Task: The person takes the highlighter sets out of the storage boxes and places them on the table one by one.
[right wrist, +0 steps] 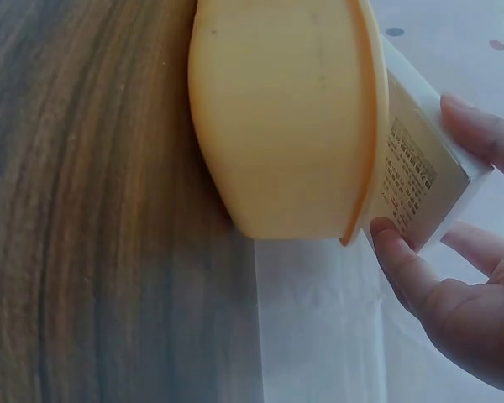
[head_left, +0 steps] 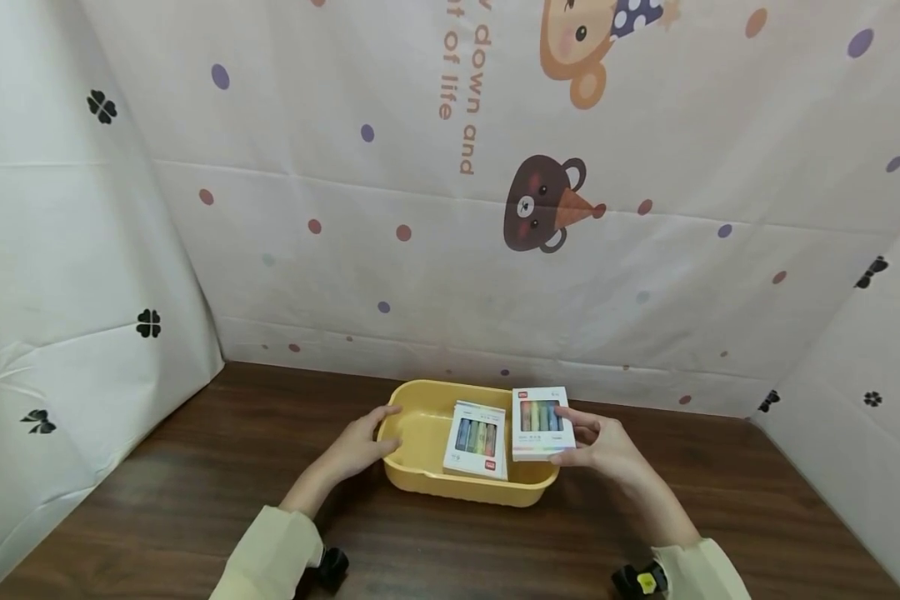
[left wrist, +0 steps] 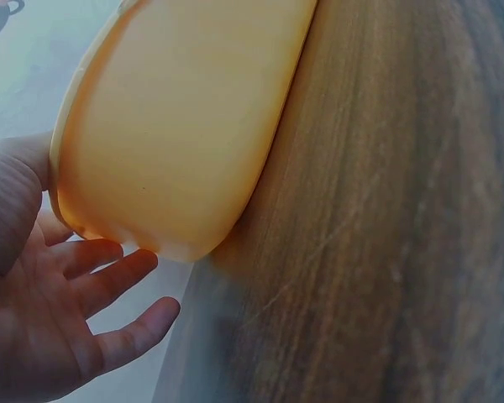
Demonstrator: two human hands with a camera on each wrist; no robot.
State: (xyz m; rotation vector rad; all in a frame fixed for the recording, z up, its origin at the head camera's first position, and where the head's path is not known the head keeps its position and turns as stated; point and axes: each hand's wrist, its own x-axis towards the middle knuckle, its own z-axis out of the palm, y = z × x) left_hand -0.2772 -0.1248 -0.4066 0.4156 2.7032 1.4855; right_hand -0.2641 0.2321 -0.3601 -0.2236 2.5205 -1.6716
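Yellow tub (head_left: 422,427) between hands (head_left: 355,446) (right (head_left: 607,446) grips box (head_left: 542,423))

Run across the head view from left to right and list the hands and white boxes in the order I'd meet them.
Left hand → white box inside the yellow tray → second white box → right hand that holds it.

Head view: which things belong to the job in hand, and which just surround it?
The job:
yellow basket, left hand at its rim
white box held by the right hand
windowed box inside the basket, perhaps stacked

Surroundings:
wooden table
patterned cloth
black wrist gear
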